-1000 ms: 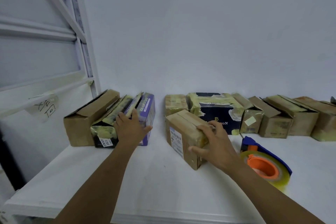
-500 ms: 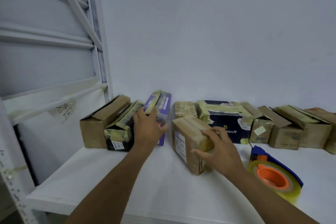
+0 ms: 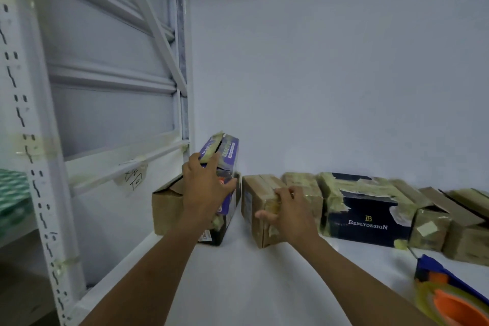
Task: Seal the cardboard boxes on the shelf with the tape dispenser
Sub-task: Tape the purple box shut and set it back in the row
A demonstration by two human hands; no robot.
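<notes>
**Boxes gripped in both hands, tape dispenser lying apart**

Taken from the dark Benlydesign box (image 3: 367, 219) as the marker: a taped brown box (image 3: 254, 201) stands just to its left on the white shelf (image 3: 251, 286), slightly nearer the front edge. The right hand (image 3: 291, 216) holds it, fingers curled over the top corner and thumb spread on the near face. Further left of the marker, the left hand (image 3: 205, 193) grips a purple box (image 3: 225, 156), fingers wrapped over its taped upper edge and thumb pressed to its side. That box is tilted and raised, with a black box (image 3: 214, 235) below it and an open carton (image 3: 166, 206) just beyond, farthest from the marker. The tape dispenser (image 3: 449, 296), blue with an orange core and a yellowish roll, lies on the shelf in front of the marker and to its right, apart from both hands. More brown boxes (image 3: 460, 233) line up against the marker's right side. A white slotted post (image 3: 31, 140) stands far to its left.
</notes>
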